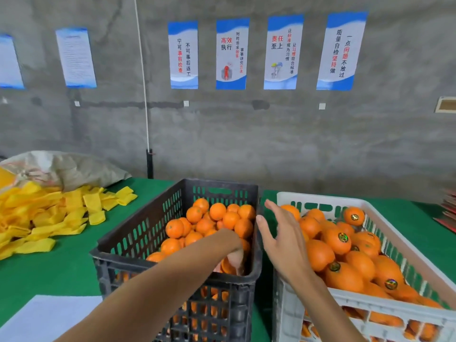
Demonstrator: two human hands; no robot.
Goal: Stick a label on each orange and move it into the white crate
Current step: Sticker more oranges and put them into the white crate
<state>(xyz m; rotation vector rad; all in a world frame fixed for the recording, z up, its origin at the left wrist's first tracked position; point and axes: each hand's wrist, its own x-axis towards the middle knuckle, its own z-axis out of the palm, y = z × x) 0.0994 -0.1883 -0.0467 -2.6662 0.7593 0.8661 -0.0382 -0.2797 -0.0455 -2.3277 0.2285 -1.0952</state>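
Note:
A black crate (138,225) at the centre holds several unlabelled oranges (217,211). To its right, the white crate (394,233) is filled with oranges bearing round shiny labels (338,239). My left hand (235,257) dips down into the front right corner of the black crate, its fingers against an orange (225,266); the wrist and the crate rim hide the grip. My right hand (278,233) hovers over the gap between the two crates with fingers straight and spread, holding nothing.
A pile of yellow foam sleeves (49,218) and a woven sack (66,166) lie on the green table (49,272) at the left. A white sheet (44,317) sits at the front left. Red items (447,211) are at the right edge. A concrete wall stands behind.

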